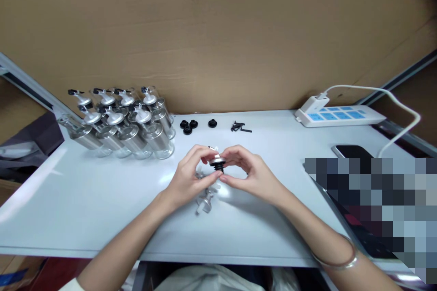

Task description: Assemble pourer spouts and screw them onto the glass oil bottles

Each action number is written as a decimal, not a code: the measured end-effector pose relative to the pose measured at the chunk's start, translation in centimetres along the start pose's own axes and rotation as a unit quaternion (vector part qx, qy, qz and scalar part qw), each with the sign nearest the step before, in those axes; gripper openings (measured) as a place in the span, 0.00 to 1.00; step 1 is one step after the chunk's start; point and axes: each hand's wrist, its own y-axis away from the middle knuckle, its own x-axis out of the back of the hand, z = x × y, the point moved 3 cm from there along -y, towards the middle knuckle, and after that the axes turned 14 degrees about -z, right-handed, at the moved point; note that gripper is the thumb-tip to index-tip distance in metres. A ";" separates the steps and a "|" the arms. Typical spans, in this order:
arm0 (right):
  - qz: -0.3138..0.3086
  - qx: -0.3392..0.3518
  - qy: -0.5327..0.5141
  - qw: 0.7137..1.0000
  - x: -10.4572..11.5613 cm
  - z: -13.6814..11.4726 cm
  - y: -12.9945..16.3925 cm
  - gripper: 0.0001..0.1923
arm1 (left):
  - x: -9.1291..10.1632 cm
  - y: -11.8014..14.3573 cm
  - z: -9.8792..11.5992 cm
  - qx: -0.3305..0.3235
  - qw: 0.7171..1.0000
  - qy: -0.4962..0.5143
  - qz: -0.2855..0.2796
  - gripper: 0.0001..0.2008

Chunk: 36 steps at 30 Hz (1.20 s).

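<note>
My left hand [189,173] and my right hand [249,170] meet over the middle of the white table [85,209]. Together they pinch a silver pourer cap with a black rubber stopper [217,163] at its underside. Both sets of fingertips touch the cap. Under my left hand lie a few more silver pourer parts [205,200] on the table. A thin bangle [336,261] circles my right wrist.
Several glass bottles with silver pourers [126,127] stand grouped at the back left. Loose black stoppers [189,125], another black stopper [212,123] and small black pieces [241,127] lie behind the hands. A power strip [337,116] and a phone [351,151] sit at the right. Cardboard walls the back.
</note>
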 end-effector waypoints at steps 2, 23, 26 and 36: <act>0.001 -0.016 -0.017 1.000 0.0 0.3 0.0 0.16 | 0.1 0.0 0.1 -0.003 1.000 0.002 0.003 0.12; 0.043 -0.004 -0.010 0.999 0.3 0.2 -0.1 0.14 | 0.0 0.0 -0.1 -0.003 1.000 0.006 0.008 0.15; 0.048 -0.001 -0.006 0.999 0.4 0.5 -0.1 0.13 | 0.0 0.0 -0.3 -0.003 1.000 0.005 0.009 0.15; 0.020 -0.016 -0.002 1.000 0.6 0.3 -0.2 0.14 | 0.2 -0.1 -0.2 0.015 0.999 -0.015 0.028 0.12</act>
